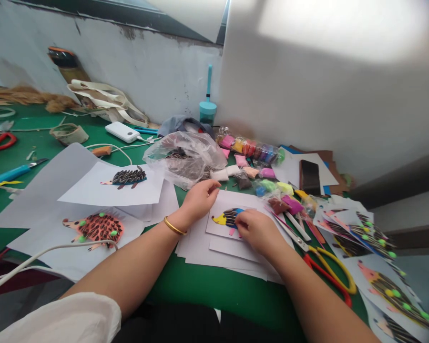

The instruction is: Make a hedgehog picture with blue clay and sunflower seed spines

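A hedgehog picture (219,219) with a yellow face, a blue body and dark striped seeds as spines lies on a stack of white paper (196,250). My right hand (257,231) rests over the hedgehog's back end, its fingers pinched together and hiding that part; anything between the fingertips is hidden. To the upper left of the picture, my left hand (199,196) hovers at the paper's edge, near a clear plastic bag (189,159) of dark seeds. Its thumb and fingers are drawn together, and what they hold is too small to make out.
Small packets of coloured clay (268,173) lie beyond my hands. Scissors (321,262) with red and yellow handles lie at right, beside finished hedgehog pictures (389,290). More hedgehog pictures (128,177), a white power bank (123,132) and a cable (50,252) are at left.
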